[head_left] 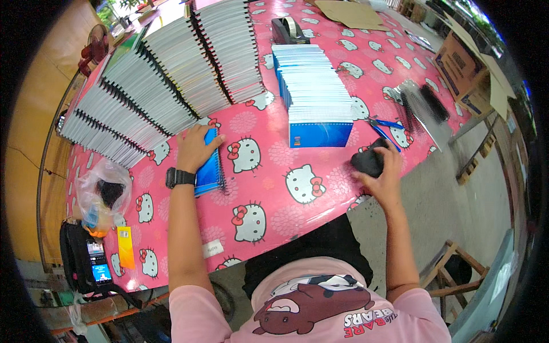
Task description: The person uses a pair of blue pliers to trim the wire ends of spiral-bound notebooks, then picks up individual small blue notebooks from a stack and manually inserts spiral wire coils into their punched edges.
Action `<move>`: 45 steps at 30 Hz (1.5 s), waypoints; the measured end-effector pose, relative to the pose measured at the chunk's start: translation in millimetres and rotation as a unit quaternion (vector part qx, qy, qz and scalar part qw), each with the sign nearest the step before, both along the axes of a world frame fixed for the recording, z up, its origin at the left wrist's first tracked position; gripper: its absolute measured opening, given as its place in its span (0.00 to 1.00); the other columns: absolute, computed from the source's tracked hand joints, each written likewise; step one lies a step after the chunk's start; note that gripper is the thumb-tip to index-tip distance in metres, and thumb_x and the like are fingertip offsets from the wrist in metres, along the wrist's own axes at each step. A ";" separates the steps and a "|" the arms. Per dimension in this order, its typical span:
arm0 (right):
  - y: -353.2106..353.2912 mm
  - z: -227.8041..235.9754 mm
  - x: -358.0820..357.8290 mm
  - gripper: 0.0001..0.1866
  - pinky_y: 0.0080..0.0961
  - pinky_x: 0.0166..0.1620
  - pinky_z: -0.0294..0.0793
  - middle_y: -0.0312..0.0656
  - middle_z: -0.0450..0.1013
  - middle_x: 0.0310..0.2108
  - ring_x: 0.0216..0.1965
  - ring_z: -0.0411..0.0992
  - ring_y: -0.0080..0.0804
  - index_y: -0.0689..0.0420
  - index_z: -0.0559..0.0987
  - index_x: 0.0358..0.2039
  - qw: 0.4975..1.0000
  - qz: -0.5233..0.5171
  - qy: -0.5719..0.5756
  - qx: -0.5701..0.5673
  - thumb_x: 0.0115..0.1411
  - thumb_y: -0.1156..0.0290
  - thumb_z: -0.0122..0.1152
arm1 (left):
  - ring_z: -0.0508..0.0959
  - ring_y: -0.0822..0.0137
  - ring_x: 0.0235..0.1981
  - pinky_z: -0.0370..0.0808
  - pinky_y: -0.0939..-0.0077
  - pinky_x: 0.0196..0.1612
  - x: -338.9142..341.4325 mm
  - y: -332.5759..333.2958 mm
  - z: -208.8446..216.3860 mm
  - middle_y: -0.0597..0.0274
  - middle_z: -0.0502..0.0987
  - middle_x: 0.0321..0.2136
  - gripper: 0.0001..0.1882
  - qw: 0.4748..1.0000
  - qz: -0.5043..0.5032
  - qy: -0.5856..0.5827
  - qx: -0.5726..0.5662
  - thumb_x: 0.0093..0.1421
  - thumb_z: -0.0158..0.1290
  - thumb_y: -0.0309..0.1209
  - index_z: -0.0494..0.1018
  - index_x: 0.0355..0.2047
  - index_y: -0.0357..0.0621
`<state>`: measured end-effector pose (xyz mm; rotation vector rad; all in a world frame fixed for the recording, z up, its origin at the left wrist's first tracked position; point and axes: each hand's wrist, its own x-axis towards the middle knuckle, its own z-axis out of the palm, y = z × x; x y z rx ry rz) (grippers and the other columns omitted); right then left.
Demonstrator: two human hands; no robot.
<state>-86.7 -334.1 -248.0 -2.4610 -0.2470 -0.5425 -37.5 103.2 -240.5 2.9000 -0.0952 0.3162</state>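
Here the left hand (195, 147) lies spread flat on a blue notebook (209, 166) near the table's (274, 200) front edge, just below the slanted notebook stacks (166, 80). The right hand (382, 171) curls around a black object (369, 161) at the front right corner, beside blue scissors (382, 130).

pink cartoon-bear t-shirt (311, 303), black wristwatch (179, 177), bare forearms.

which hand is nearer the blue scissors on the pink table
Right. The right hand, gripping a black object, sits just below the blue scissors. The left hand rests on a blue spiral notebook, far across the table.
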 end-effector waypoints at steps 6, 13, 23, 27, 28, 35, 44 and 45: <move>-19.7 -17.8 12.5 0.32 0.43 0.56 0.55 0.51 0.62 0.54 0.56 0.57 0.50 0.57 0.69 0.48 0.999 -0.022 0.011 -0.025 0.45 0.53 0.67 | 0.71 0.54 0.45 0.62 0.57 0.52 4.4 -66.5 33.3 0.57 0.74 0.42 0.18 0.974 -0.069 -0.213 -0.016 0.49 0.57 0.34 0.74 0.42 0.44; -47.9 -19.5 61.6 0.10 0.32 0.46 0.65 0.45 0.73 0.36 0.41 0.68 0.41 0.59 0.76 0.34 0.982 -0.119 -0.124 0.079 0.54 0.67 0.60 | 0.73 0.60 0.40 0.68 0.65 0.44 16.8 -201.3 28.8 0.61 0.75 0.37 0.16 0.923 -0.275 -0.249 -0.104 0.47 0.58 0.26 0.75 0.39 0.43; -115.2 -7.8 169.3 0.14 0.40 0.44 0.71 0.51 0.76 0.32 0.37 0.73 0.49 0.61 0.80 0.31 0.978 -0.161 -0.024 -0.131 0.53 0.63 0.59 | 0.75 0.58 0.33 0.72 0.68 0.35 22.9 -206.6 29.6 0.57 0.76 0.31 0.12 0.921 -0.258 -0.254 -0.141 0.47 0.55 0.19 0.76 0.34 0.40; -99.0 -1.4 177.9 0.14 0.42 0.42 0.72 0.52 0.76 0.31 0.38 0.74 0.51 0.61 0.80 0.30 0.953 -0.187 0.102 -0.216 0.50 0.62 0.61 | 0.76 0.57 0.33 0.72 0.70 0.34 -7.6 -192.7 49.2 0.55 0.75 0.30 0.10 0.938 -0.236 -0.139 -0.212 0.49 0.54 0.18 0.75 0.33 0.39; -98.5 2.3 176.9 0.13 0.44 0.40 0.72 0.52 0.75 0.30 0.38 0.74 0.51 0.60 0.78 0.33 0.954 -0.180 0.068 -0.230 0.50 0.65 0.59 | 0.76 0.56 0.33 0.72 0.70 0.34 -17.3 -190.5 54.2 0.53 0.75 0.30 0.09 0.939 -0.234 -0.122 -0.222 0.49 0.54 0.18 0.75 0.32 0.38; -59.1 60.4 128.4 0.19 0.42 0.39 0.69 0.55 0.71 0.33 0.35 0.71 0.52 0.62 0.67 0.48 0.988 -0.022 -0.150 -0.031 0.55 0.73 0.50 | 0.72 0.51 0.35 0.68 0.61 0.41 -50.7 -187.8 32.9 0.52 0.73 0.32 0.09 0.948 -0.223 -0.119 -0.191 0.50 0.53 0.21 0.73 0.34 0.41; 14.6 69.9 -13.1 0.16 0.27 0.40 0.70 0.44 0.73 0.35 0.35 0.71 0.32 0.58 0.71 0.50 0.944 0.191 0.198 0.182 0.64 0.66 0.47 | 0.73 0.61 0.31 0.64 0.69 0.35 -53.9 -177.9 23.1 0.62 0.76 0.28 0.08 0.928 -0.276 -0.152 -0.200 0.49 0.57 0.25 0.77 0.33 0.44; 15.3 59.3 -15.5 0.16 0.27 0.40 0.70 0.44 0.73 0.35 0.35 0.71 0.32 0.58 0.71 0.50 0.944 0.189 0.202 0.181 0.64 0.66 0.47 | 0.73 0.62 0.31 0.64 0.69 0.35 -54.6 -176.4 22.9 0.63 0.76 0.28 0.08 0.925 -0.290 -0.143 -0.200 0.49 0.57 0.25 0.77 0.33 0.45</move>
